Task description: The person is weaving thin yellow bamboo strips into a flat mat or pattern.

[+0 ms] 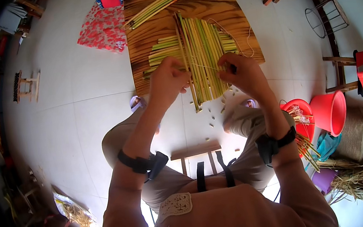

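A row of cut green-yellow plant stalks (205, 46), laid side by side, points towards me over the near edge of the wooden table. Beneath it, more stalks (164, 52) lie crosswise. Thin pale thread (206, 67) crosses the upper row, and its slack loops over the table on the right. My right hand (240, 69) pinches this thread beside the row's right edge. The curled fingers of my left hand (171, 75) meet the outermost left stalk (185, 55); whether they grip it or the thread is unclear.
Loose stalks (164, 5) lie across the table's (240, 7) far end. Short offcuts (211, 125) litter the floor. A red basin (297, 104) with stalks, a red bucket (332, 113) and a bundle of dry straw (356, 177) stand to my right. A patterned bag (101, 29) is left of the table.
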Motion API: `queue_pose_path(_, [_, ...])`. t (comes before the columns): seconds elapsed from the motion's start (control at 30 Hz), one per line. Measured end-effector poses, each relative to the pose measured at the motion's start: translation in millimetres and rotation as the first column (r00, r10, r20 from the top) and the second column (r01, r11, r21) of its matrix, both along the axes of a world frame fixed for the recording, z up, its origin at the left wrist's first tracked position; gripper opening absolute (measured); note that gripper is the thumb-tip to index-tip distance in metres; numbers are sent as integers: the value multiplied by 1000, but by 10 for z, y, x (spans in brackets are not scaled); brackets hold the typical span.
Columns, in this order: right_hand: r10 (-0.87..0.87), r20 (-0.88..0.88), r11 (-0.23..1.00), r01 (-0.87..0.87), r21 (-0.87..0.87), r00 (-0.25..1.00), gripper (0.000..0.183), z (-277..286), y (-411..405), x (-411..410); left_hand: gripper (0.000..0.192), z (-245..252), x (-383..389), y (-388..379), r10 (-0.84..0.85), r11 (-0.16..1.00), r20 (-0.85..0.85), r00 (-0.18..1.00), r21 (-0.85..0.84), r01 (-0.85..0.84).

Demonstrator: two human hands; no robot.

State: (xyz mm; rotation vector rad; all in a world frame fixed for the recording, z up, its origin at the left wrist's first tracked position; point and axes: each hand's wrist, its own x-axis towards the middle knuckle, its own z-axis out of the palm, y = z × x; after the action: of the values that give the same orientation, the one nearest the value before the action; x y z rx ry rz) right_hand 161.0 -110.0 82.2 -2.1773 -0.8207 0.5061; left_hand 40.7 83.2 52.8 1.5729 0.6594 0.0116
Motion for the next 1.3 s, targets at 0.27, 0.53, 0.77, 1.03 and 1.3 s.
queue_pose_path(0.27, [78,175,995,-66,-75,982,9,-10,57,-13,25,-51,-17,8,-18,999,11,1000,46,18])
queue_pose_path(0.53, [40,-176,999,-41,-4,984,11,138,34,-67,25,-33,-13,-29,-10,999,10,1000,32,10])
queue_pose_path(0.77, [60,-318,998,-66,-6,946,15,144,2,-62,29,-4,-6,-55,-32,995,17,999,98,30])
queue_pose_path(1.03, [50,-414,997,-72,-37,909,16,198,6,-71,32,-15,2,-83,-18,989,30,999,150,13])
queue_pose_path(1.3, [153,-380,985,-170,-12,912,16,140,-35,-58,33,-31,5,-106,-5,990,17,1000,138,3])
